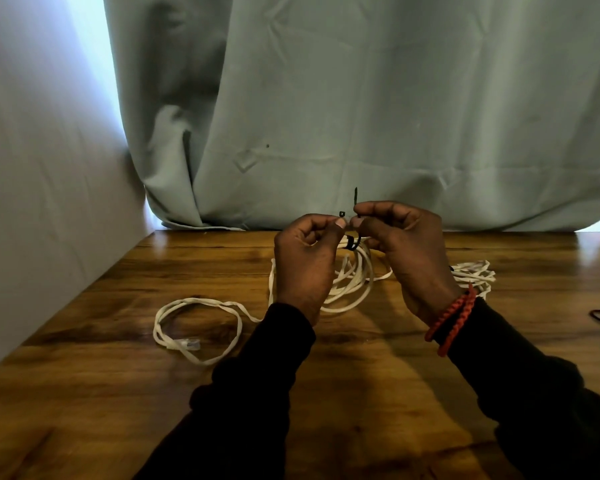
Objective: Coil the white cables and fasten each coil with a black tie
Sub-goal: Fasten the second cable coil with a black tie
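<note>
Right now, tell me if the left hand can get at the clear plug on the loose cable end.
Probably yes. The clear plug lies uncovered on the wooden table, left of the left hand with nothing between. But that hand pinches the black tie and must let go first.

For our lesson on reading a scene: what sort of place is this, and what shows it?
Probably a plain indoor room with a makeshift work corner, not a workshop: a glossy wooden table pushed against a bare wall, with a grey-green curtain hanging behind it.
</note>
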